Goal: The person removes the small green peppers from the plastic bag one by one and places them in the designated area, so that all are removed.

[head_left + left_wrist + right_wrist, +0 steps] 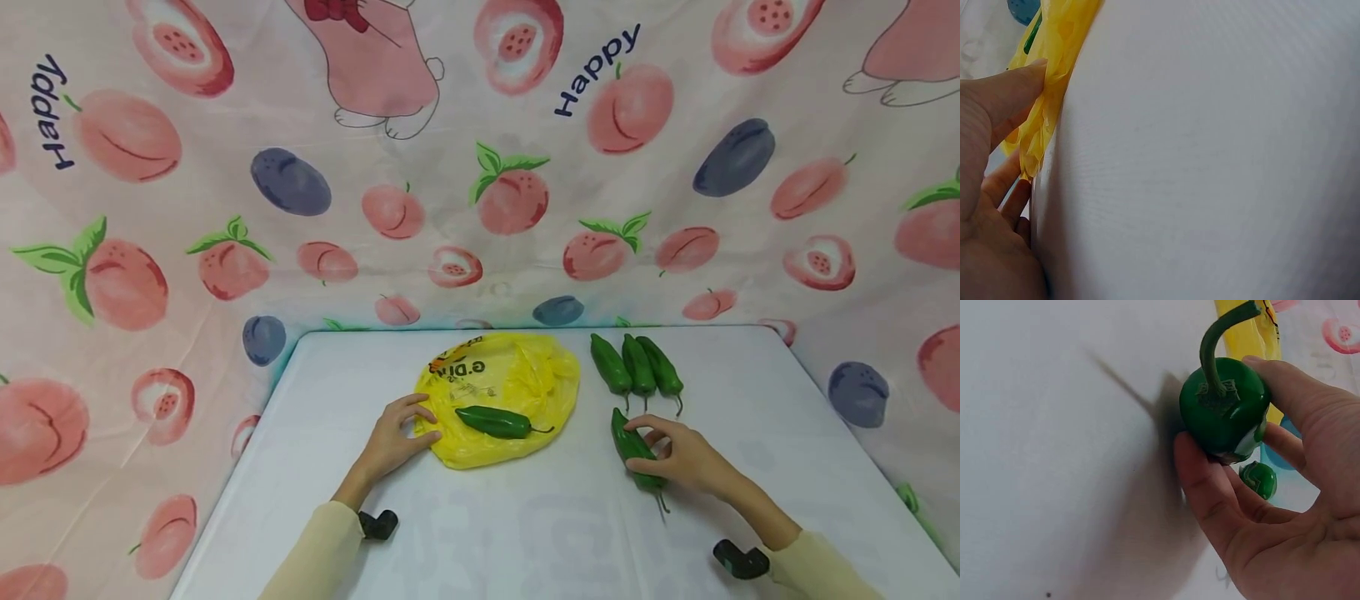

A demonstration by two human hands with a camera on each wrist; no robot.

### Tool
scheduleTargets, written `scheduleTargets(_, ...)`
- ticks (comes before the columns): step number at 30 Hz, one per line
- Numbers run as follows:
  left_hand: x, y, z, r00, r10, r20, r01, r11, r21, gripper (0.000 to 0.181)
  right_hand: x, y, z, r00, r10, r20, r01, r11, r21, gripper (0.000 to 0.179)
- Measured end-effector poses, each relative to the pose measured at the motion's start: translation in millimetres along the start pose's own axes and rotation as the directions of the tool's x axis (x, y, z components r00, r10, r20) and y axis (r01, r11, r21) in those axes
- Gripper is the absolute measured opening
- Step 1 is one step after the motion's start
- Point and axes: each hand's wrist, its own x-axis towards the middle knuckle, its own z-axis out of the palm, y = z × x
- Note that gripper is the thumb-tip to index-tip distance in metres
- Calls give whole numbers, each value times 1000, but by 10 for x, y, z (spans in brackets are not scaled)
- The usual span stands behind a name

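My left hand (pixel 393 437) is at the left edge of a crinkled yellow plastic bag (pixel 457 450), gripping its edge between thumb and fingers; folds of the bag hang between them in the left wrist view. On the bag lies one green pepper (pixel 492 422), its stem toward the right. To the right, my right hand (pixel 686 454) pinches another green pepper (pixel 1225 412) between thumb and fingers. This pepper's curved stem points toward me. Just beyond it, several more green peppers (pixel 637 367) lie side by side near the back of the table.
The table (pixel 525 533) has a white cover. Behind it hangs a fruit-print cloth (pixel 450 192), which also runs along both sides. A black device sits by the left wrist (pixel 378 525) and another by the right wrist (pixel 741 558).
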Motion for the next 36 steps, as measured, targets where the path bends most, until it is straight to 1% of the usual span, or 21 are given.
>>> scheduleTargets(2, -2, 6, -5, 1000, -9, 6, 9, 1000, -1, 16, 9, -3, -12, 1000, -2, 6, 2, 1000, -4, 57)
scheduleTargets(11, 4, 17, -25, 1000, -8, 14, 8, 1000, -13, 18, -13, -47, -76, 998, -42, 40, 43, 999, -23, 58)
scheduleTargets(15, 3, 17, -23, 1000, -14, 14, 14, 1000, -16, 17, -28, -54, -104, 997, -25, 71, 25, 1000, 10, 58)
scheduleTargets(20, 0, 16, -20, 1000, -1, 9, 2, 1000, -15, 17, -25, -43, -121, 995, 7, 99, -14, 998, 66, 59)
scheduleTargets(23, -5, 25, -23, 1000, 2, 10, -2, 1000, -20, 17, -24, -43, -120, 996, 6, 94, -14, 997, 81, 58)
scheduleTargets(28, -14, 32, -24, 1000, 9, 13, -9, 1000, -13, 17, -26, -38, -114, 996, -17, 91, 8, 995, 95, 57)
scheduleTargets(36, -15, 24, -14, 1000, 1, 11, -1, 1000, -7, 17, -16, -20, -104, 996, -8, 88, 1, 996, 89, 57)
